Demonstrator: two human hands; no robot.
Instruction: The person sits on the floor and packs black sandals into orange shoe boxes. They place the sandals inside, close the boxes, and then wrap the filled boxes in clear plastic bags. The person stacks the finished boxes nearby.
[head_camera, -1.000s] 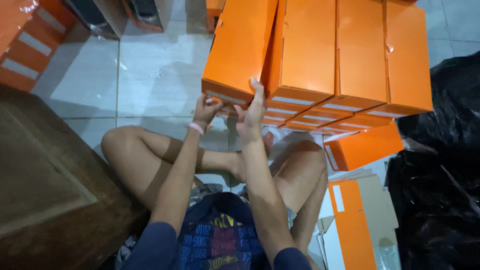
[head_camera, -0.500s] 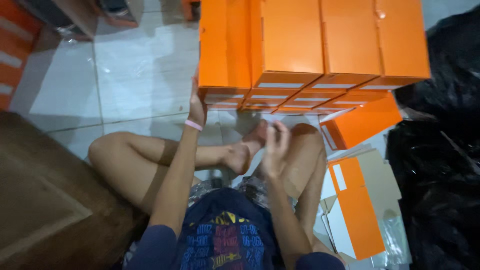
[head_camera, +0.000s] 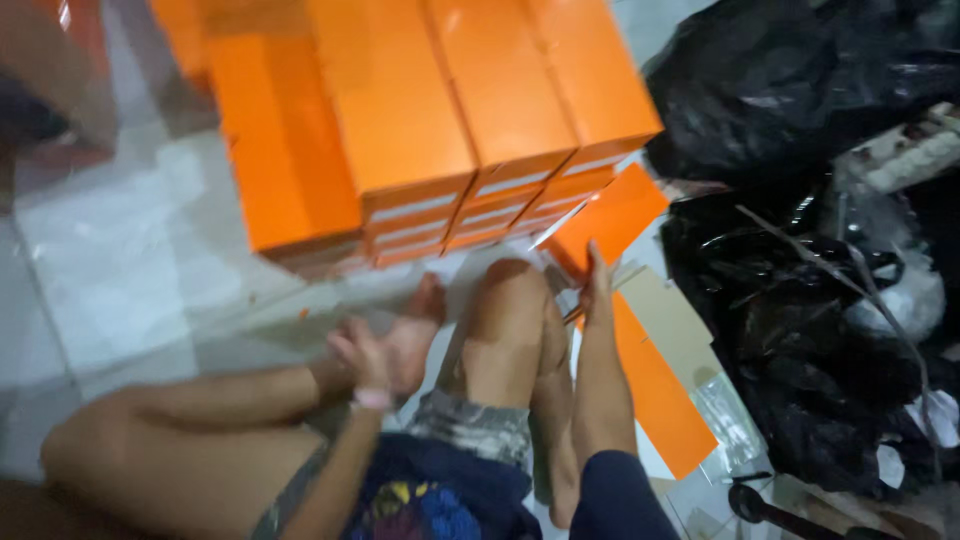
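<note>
One flat orange card (head_camera: 605, 222) is touched at its near edge by the right hand (head_camera: 597, 285), fingers extended, nothing clasped; it lies right of the knee, on the floor. Light, stiff, easily creased, it is best pinched at an edge. The left hand (head_camera: 358, 358) rests loose and empty by the foot. Stacked orange boxes (head_camera: 420, 120) stand beyond; black bags (head_camera: 800, 300) are heaped right.

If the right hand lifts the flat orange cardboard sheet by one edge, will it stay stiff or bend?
The flat orange cardboard sheet looks thin and unfolded, so it probably flexes and feels light. Its smooth face may slip under the right hand.
</note>
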